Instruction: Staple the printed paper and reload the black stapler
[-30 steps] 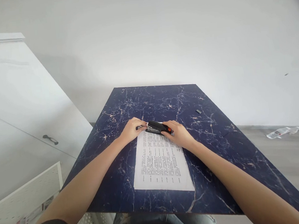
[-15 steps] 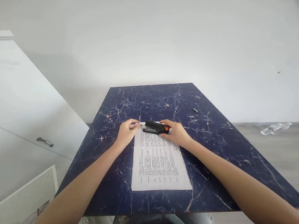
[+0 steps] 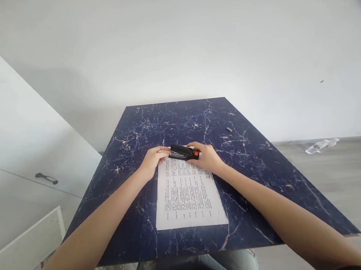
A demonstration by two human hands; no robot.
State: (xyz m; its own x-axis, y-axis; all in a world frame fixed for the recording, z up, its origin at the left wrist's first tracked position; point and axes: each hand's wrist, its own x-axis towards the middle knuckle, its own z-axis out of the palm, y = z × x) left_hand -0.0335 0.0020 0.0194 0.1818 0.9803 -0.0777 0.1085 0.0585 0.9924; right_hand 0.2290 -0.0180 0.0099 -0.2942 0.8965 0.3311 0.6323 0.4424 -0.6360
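Note:
A black stapler (image 3: 180, 152) with an orange part at its rear lies across the top of printed paper sheets (image 3: 189, 194). My right hand (image 3: 209, 157) is closed around the stapler's rear end, fingers on the far side and thumb on the near side. At the stapler's front end, my left hand (image 3: 154, 160) has its fingers and thumb drawn together, close against its tip and the paper's upper left corner. Whatever sits between those left fingertips is too small to make out. The paper lies flat, its text turned sideways.
The dark blue marbled table (image 3: 127, 218) reaches to the white wall. A small dark piece (image 3: 229, 129) lies toward its far right. To the left stand a white cabinet (image 3: 12, 127) and a white perforated bin (image 3: 20, 237). Clear plastic packaging (image 3: 322, 146) lies on the floor.
The view has shifted slightly. The stapler's upper and lower arms appear closer together, and my left fingers lie nearer along its front end. My right hand keeps its grip.

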